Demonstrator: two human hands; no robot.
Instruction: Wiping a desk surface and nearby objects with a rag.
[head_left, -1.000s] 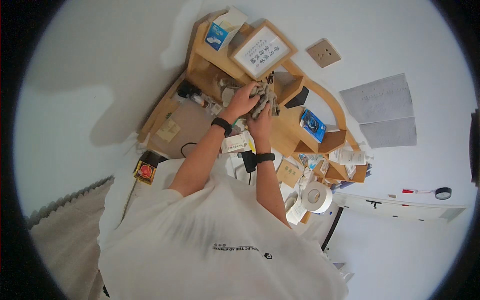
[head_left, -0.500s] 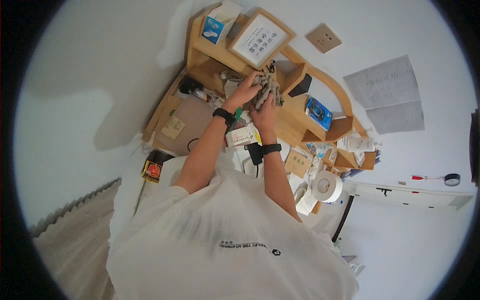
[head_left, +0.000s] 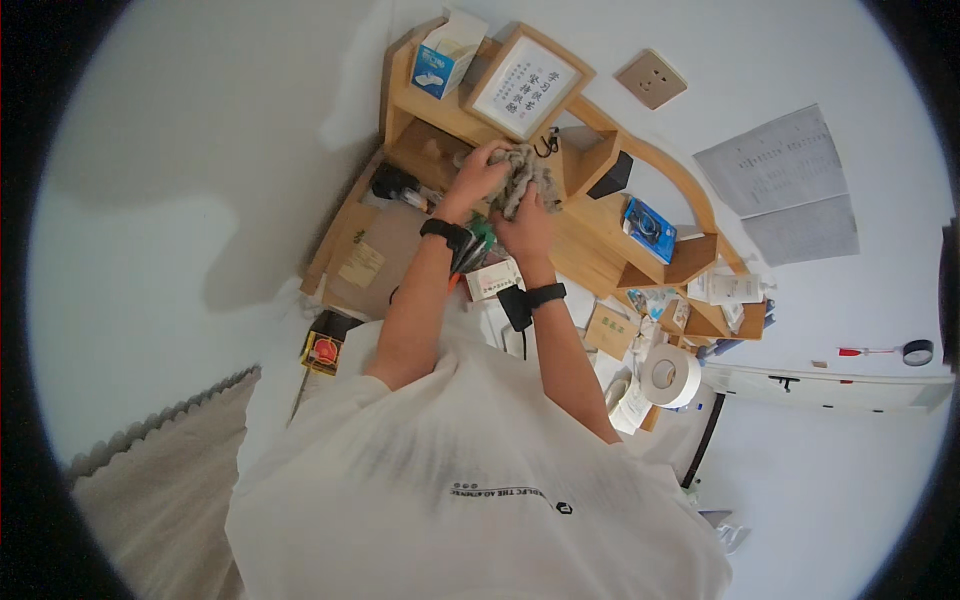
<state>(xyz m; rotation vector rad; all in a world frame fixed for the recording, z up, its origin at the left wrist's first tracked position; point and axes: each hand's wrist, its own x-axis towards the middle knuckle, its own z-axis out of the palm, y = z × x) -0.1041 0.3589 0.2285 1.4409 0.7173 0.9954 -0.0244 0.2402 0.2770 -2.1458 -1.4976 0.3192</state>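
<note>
Behind the shelf [head_left: 580, 235], pale wall [head_left: 200, 150] everywhere you look, and in front of that same shelf comes the white shirt [head_left: 480, 430], filling the near side! The shelf itself is wooden, running on a slant with a curved back rail and small compartments. Off to the shelf's lower left, well apart, hangs a beige curtain [head_left: 170, 470] with a scalloped edge. Over on the wall to the shelf's right: two written sheets [head_left: 780, 180], one above the other. On the shelf's upper ledge, a wood-edged frame [head_left: 528, 80] leans at a tilt, and just left of it on that ledge sits a blue-and-white carton [head_left: 432, 70], flap up.

To the hands, and both are busy at the shelf's near side! The left hand [head_left: 480, 180] curls its fingers over the upper left of the grey cloth [head_left: 520, 180]; the right hand [head_left: 528, 230] grips from below. The cloth is bunched up between them, before the shelf's middle; whether it touches wood, you can't tell. Above the shelf's rail, a socket [head_left: 651, 79]. On the shelf's right part, a blue box [head_left: 650, 230]; below that end, a white roll [head_left: 670, 376]. Smallest of all, nearer than the shelf: a dark band [head_left: 545, 295] on the right wrist.
</note>
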